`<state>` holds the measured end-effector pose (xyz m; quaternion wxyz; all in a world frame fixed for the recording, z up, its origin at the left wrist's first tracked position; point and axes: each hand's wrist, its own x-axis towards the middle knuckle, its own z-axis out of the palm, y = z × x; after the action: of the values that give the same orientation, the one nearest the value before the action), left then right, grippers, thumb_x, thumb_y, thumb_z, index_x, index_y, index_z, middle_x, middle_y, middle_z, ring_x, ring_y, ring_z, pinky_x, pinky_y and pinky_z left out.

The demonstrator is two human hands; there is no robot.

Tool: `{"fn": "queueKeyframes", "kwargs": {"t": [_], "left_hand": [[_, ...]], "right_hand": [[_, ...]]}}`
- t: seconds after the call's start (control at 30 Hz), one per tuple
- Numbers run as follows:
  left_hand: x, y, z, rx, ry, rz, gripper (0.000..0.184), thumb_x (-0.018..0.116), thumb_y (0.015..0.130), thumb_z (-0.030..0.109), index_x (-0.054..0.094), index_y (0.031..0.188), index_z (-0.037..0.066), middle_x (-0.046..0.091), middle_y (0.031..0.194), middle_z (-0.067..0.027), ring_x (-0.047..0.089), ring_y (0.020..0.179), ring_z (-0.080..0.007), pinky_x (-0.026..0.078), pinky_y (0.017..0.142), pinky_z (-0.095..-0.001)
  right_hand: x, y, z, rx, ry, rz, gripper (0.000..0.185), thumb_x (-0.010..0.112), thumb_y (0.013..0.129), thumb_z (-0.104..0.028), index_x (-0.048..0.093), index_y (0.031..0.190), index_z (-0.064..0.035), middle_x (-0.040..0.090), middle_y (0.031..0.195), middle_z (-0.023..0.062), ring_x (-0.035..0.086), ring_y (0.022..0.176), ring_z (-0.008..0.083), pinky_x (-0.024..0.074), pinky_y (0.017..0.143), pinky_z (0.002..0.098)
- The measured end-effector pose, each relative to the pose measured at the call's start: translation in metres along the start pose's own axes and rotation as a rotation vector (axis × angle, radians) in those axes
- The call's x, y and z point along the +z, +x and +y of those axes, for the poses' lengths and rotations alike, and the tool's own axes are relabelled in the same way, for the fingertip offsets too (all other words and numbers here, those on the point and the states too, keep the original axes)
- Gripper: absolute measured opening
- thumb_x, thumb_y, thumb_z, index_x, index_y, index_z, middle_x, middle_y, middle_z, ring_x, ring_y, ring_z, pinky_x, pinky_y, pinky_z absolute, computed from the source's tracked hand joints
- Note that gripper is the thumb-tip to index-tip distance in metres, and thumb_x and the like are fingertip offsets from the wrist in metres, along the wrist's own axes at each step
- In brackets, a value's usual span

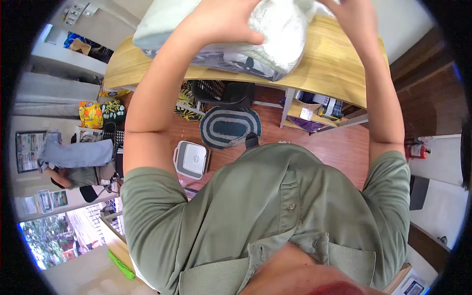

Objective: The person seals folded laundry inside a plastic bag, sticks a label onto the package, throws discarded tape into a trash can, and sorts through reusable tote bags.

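Note:
A clear plastic bag (280, 39) with soft, folded white and grey-patterned cloth inside lies on the wooden table (334, 64). My left hand (228, 22) rests over the bag with its thumb held apart from the fingers, which run toward the top edge. Crumpled, shiny plastic bunches beside that thumb. At the bag's right end is my right hand (356, 19), near the loose plastic. Most of its fingers are cut off by the top of the view, so I cannot make out its grip.
Under the table stand a black crate (223, 93) and a shelf (300, 110) with packaged items. An oval rug (231, 128) and a grey-white plastic tub (191, 160) lie on the floor. Another person (78, 172) is at the left. A fire extinguisher (418, 151) hangs at right.

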<state>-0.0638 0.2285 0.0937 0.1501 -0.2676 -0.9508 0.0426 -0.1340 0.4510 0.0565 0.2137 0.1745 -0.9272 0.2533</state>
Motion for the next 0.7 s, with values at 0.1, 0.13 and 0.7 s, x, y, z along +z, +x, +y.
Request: {"fn": "queueKeyframes", "kwargs": {"t": [0.1,0.13,0.7], "left_hand": [[-0.013,0.0,0.015,-0.031,-0.098,-0.126,0.073,0.069,0.068,0.039,0.043,0.126,0.004,0.055,0.116,-0.0201,0.051,0.11,-0.035,0.036,0.095,-0.0469],[-0.009,-0.002,0.03,-0.06,-0.041,-0.038,0.071,0.065,0.073,0.04,0.04,0.129,0.005,0.05,0.123,-0.0197,0.046,0.117,-0.0349,0.032,0.098,-0.0511],[0.033,-0.016,0.017,0.175,0.263,-0.01,0.05,0.065,0.074,0.034,0.054,0.121,0.022,0.047,0.133,0.0057,0.037,0.127,-0.0252,0.028,0.1,-0.053]], "right_hand": [[-0.02,-0.065,0.014,0.036,0.304,0.187,0.032,0.074,0.073,-0.024,0.052,0.068,-0.0015,0.05,0.058,0.0,0.049,0.058,0.0084,0.0368,0.052,0.0258],[-0.022,-0.096,0.014,0.078,0.408,0.034,0.028,0.073,0.076,-0.021,0.054,0.069,-0.0016,0.05,0.061,-0.003,0.048,0.061,0.0047,0.0368,0.054,0.0233],[0.238,-0.25,0.273,0.973,0.101,-0.178,0.051,0.065,0.077,-0.028,0.045,0.117,-0.0041,0.06,0.109,0.021,0.057,0.102,0.0358,0.0466,0.085,0.0408]]}}
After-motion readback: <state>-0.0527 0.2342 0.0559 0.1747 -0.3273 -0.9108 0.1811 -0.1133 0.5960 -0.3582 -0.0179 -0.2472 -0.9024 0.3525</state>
